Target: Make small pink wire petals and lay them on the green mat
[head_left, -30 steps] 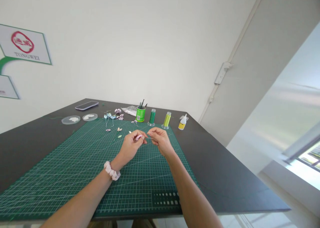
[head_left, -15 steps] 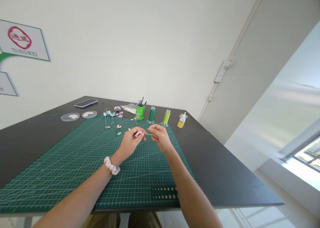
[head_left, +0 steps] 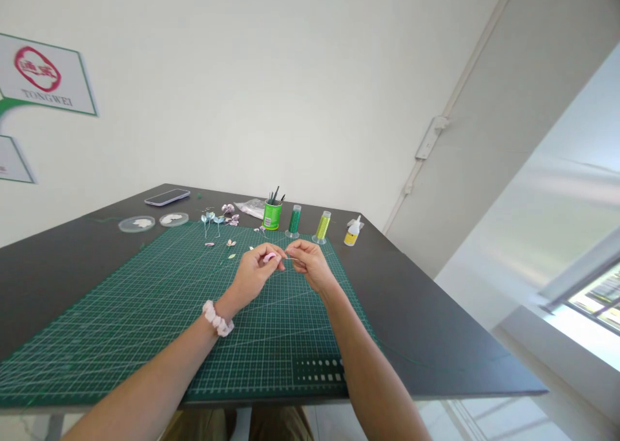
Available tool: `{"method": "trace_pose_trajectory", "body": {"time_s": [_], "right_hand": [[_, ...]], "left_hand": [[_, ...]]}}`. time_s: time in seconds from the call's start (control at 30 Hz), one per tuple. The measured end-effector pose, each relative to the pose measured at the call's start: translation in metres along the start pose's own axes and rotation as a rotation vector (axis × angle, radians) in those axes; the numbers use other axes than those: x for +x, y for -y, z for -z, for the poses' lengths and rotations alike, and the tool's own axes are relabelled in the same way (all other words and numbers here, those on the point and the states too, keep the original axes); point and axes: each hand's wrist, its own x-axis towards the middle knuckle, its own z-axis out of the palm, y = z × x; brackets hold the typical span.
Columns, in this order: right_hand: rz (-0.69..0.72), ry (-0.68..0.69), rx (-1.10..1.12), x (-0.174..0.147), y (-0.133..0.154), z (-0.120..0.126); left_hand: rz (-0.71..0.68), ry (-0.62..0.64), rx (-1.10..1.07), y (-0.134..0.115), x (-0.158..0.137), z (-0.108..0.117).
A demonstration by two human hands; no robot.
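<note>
My left hand (head_left: 258,270) is closed in a pinch on a small pink petal (head_left: 269,257), above the green cutting mat (head_left: 145,325). Right beside it, my right hand (head_left: 310,265) pinches a thin pale stem or wire (head_left: 289,258) that runs between the two hands. The fingertips of both hands nearly meet. Fingers cover part of the petal, and whether the stem is joined to it cannot be made out. A pale scrunchie (head_left: 217,318) circles my left wrist.
Behind my hands stand a green tin (head_left: 272,215) of tools, a dark green thread spool (head_left: 294,221), a yellow-green spool (head_left: 322,227) and a glue bottle (head_left: 352,232). Further left are small flowers (head_left: 217,219), loose petals (head_left: 231,243), two shallow dishes (head_left: 136,225) and a phone (head_left: 167,197).
Both hands keep their pinches and stay close together, with only slight finger movement. The view has shifted very slightly; nothing on the table has visibly moved.
</note>
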Motion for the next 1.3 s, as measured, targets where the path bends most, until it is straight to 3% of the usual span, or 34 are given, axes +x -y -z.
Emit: {"method": "trace_pose_trajectory", "body": {"time_s": [1.3], "right_hand": [[-0.029,0.036,-0.022,-0.0021,0.0053,0.0]], "left_hand": [[-0.011,-0.005,-0.008,-0.0042,-0.0006,-0.0023]]}}
